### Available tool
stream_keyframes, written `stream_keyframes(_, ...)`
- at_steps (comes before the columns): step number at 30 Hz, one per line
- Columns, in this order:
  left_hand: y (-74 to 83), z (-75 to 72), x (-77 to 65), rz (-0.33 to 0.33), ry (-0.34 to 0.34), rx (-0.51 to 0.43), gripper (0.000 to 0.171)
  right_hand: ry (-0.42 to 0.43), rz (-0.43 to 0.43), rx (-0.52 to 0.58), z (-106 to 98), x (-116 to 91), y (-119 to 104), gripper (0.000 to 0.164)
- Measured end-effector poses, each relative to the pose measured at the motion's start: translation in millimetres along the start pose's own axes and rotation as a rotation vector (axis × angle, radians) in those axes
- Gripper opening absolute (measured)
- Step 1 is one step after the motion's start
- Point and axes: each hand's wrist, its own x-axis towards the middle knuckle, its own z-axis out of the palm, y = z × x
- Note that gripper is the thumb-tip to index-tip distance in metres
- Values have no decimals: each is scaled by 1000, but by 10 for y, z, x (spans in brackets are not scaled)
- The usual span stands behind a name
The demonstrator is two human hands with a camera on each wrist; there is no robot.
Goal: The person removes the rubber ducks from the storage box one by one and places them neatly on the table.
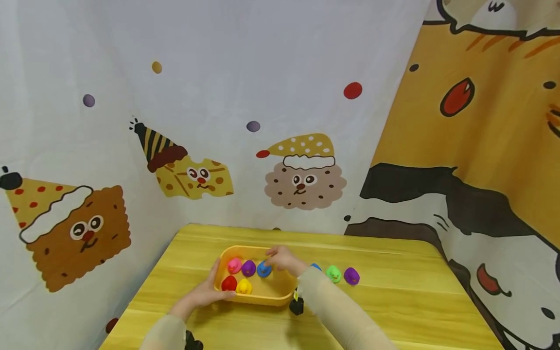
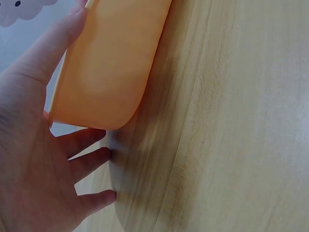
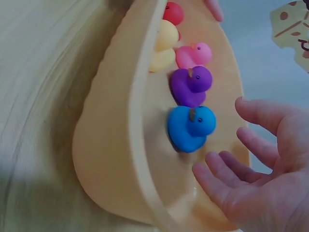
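A yellow-orange plastic basin [image 1: 262, 300] on the table holds several rubber ducks: pink [image 1: 234, 265], purple [image 1: 248, 268], blue [image 1: 264, 269], red [image 1: 229, 284] and yellow [image 1: 244, 287]. My left hand [image 1: 205, 293] grips the basin's left end, its thumb along the front rim; in the left wrist view, several fingers spread below the basin's corner. Over the basin's right half is my right hand [image 1: 285, 260]. The right wrist view shows that hand with loosely spread fingers [image 3: 260, 113], holding nothing, beside the blue duck [image 3: 190, 128] and apart from it.
Right of the basin, a green duck [image 1: 334, 274] and a purple duck [image 1: 352, 276] stand on the wooden table [image 1: 407, 306]. Another blue duck [image 1: 316, 267] is mostly hidden by my right sleeve. A cartoon-printed cloth [image 1: 297, 63] hangs behind the table.
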Motion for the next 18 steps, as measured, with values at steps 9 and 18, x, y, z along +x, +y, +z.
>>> stream_keyframes(9, 31, 1, 21, 1, -2, -10, 121, 9, 6, -84, 93, 46, 88, 37)
stream_keyframes(18, 16, -6, 16, -26, -1, -2, 121, 34, -59, -118, 170, -20, 113, 40)
